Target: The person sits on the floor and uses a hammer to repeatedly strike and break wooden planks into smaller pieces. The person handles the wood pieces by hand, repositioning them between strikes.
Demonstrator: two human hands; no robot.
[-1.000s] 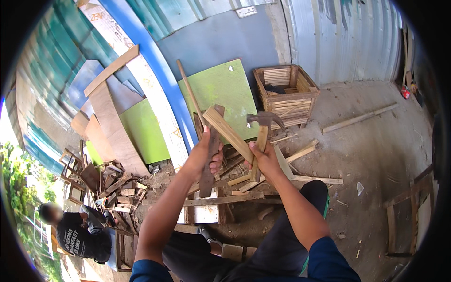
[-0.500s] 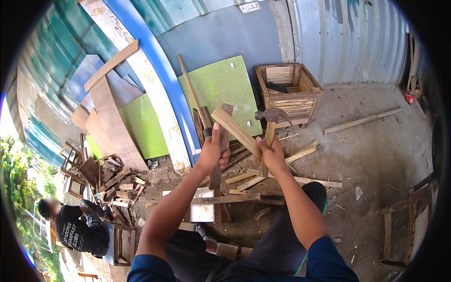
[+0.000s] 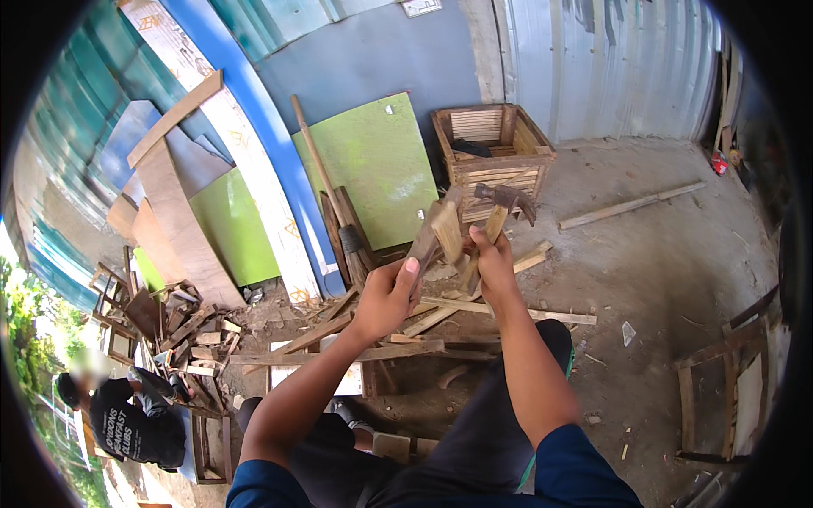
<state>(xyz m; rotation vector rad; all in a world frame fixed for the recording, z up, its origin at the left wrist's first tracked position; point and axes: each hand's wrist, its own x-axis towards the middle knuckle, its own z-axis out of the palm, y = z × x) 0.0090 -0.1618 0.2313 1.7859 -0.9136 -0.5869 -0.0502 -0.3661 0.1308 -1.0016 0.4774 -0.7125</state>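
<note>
My left hand [image 3: 388, 296] is wrapped round a dark, weathered piece of wood [image 3: 426, 233], thumb along its near face. That piece slants up and to the right. My right hand [image 3: 493, 264] grips a claw hammer [image 3: 506, 199] by its wooden handle, head upward, claw toward the right. A paler wood block [image 3: 448, 231] sits between the two hands, its end facing me and blurred. It seems pinched in my right hand beside the hammer, but its lower part is hidden. Whether the two wood pieces touch, I cannot tell.
Below my hands lie loose wood strips [image 3: 542, 317] and a low white-topped stand [image 3: 347, 378]. A slatted crate [image 3: 500, 173] stands by the wall, near a green panel [image 3: 373, 169]. Scrap wood [image 3: 190, 330] is heaped at left, near another person [image 3: 135, 419]. A wooden frame [image 3: 690, 406] leans at right.
The dark wood piece has swung from nearly upright to a rightward slant. The paler block has turned from lying across to end-on. The hammer has tilted slightly, and the whole view has shifted.
</note>
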